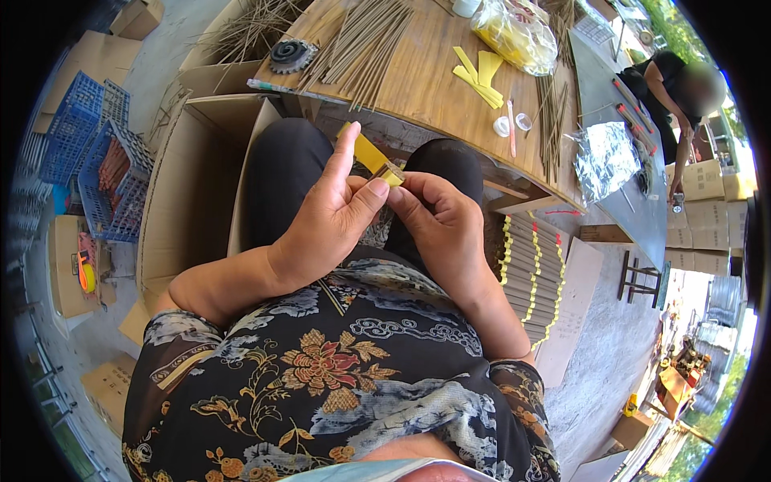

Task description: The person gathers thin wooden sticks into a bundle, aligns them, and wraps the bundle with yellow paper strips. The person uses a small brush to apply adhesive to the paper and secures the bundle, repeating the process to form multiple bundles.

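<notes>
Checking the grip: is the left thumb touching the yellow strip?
Touching. The head view shows the left hand thumb pressed on the yellow strip end, opposite the right hand fingertips.

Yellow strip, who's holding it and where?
Both hands pinch the yellow paper strip at its near end: left hand thumb and fingers, right hand fingertips.

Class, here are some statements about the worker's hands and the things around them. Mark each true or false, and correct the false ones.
1. Both hands, left hand and right hand, pinch a yellow strip. True.
2. The blue crates stand to the person's right. False: they stand on the left.
3. Loose thin sticks lie on the wooden table. True.
4. The stack of yellow-banded sticks lies on the table. False: it lies lower, at the person's right.
5. Spare yellow strips lie on the table. True.
</notes>
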Demonstrator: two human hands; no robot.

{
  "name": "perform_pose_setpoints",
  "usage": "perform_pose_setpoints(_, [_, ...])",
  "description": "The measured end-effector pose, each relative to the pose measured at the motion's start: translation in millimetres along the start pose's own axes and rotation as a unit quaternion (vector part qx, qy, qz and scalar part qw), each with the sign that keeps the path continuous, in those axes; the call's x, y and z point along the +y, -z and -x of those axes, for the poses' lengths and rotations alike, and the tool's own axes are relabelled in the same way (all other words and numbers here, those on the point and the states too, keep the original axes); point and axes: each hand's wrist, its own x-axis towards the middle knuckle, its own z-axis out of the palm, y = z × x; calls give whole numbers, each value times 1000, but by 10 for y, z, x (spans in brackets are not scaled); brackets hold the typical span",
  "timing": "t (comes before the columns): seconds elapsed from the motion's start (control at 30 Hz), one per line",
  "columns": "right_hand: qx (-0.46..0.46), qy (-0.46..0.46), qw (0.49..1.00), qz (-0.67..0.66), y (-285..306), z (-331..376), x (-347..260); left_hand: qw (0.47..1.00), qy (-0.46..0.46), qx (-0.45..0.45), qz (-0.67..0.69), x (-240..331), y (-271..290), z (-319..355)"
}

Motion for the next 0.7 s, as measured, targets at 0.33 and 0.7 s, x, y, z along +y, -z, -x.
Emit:
perform_pose_setpoints(0.33, [-198,2,914,-355,101,-67,254,985,85,-126,83,137,92,4])
perform_pose_setpoints(0.7, [-274,104,949,-118,426,-202,158,961,163,-182,134,114,22,1])
